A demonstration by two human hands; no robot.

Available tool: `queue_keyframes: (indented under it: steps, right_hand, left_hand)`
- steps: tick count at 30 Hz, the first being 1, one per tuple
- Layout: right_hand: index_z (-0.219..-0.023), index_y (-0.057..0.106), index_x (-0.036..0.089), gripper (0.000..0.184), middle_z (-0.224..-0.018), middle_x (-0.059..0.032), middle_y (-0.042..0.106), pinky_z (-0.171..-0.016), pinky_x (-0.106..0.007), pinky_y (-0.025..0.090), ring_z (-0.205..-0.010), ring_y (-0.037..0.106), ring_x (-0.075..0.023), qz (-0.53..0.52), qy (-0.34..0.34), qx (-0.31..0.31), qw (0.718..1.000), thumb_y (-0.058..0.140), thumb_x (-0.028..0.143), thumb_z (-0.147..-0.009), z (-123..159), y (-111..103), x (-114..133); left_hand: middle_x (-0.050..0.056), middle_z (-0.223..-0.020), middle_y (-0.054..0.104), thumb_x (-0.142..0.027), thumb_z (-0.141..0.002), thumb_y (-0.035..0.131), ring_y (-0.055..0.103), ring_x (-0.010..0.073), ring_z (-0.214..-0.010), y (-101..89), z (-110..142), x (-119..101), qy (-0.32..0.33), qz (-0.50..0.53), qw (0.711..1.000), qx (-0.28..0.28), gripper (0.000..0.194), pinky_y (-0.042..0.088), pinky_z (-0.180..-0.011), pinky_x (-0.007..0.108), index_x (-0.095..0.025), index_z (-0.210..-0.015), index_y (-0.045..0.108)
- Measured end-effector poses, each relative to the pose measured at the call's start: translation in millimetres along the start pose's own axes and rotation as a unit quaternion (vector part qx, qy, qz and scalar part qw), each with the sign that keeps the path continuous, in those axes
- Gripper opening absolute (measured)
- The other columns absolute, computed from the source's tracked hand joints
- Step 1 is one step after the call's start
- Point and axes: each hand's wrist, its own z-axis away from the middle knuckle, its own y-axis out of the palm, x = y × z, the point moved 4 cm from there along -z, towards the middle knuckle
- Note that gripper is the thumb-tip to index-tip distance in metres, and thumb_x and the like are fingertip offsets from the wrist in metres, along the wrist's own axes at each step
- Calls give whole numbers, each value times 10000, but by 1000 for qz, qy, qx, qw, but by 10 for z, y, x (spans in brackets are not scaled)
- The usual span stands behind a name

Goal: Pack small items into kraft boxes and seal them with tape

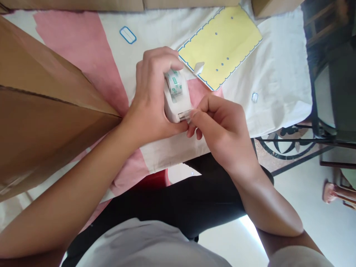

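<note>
And here it is, right in the middle of the action: a rounded white plastic tape dispenser (183,100), held up in front of the body over a pink-and-white cloth (114,22). The left hand (151,87), at the dispenser's nine o'clock, has it firmly wrapped, fingers curled over the far end, thumb bent round the near end. Inside sits a roll of clear tape with green print (174,83), the left fingertips close by it.

Over to the right hand (225,126), at four o'clock: thumb and forefinger are pinching the clear tape's loose end (188,114), right at the cutter edge, the other fingers tucked beneath!

Out between one and two o'clock, a yellow rectangular sheet with a wavy blue border (225,44) lies aslant on the cloth, a small white scrap (199,68) at its near edge; paper or tape, I can't tell. A big brown cardboard box (50,111) fills nine o'clock, and more brown cardboard (72,4) lines the far edge from eleven to twelve. Down at six, black trousers (167,204); far out at four, somebody's foot (329,193).
</note>
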Motion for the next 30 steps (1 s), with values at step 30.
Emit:
queue_keyframes:
  steps: [30]
  right_hand:
    - [-686,463,184,307,-581,44,465,-450,-233,237,-510,362,-67,66,88,194,975,587,241,-962,171,-348,-40]
  left_hand:
    - [109,-1433,500,-704,-678,840,491,282,-1406,-94,18,64,-21,37,994,-101,838,429,-1199,526,-299,-1278,419]
